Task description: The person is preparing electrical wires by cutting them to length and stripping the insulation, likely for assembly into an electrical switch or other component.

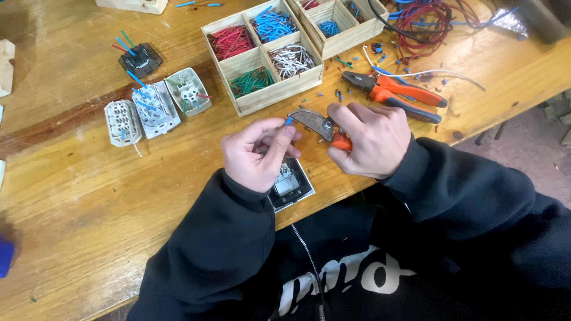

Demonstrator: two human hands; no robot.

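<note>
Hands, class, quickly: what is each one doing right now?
Left hand: closed, pinching a short blue wire piece between its fingers.
Right hand: closed around an orange-handled cutting tool.

Bare bench (pixel 107 196) lies open left of the hands. Ahead, the wire box (pixel 262 56) blocks the way, with a second box (pixel 342 24) behind it. Pliers (pixel 392 95) lie just right of it; three sockets (pixel 156 106) crowd the left; tangled wires (pixel 428 21) fill the far right.
</note>
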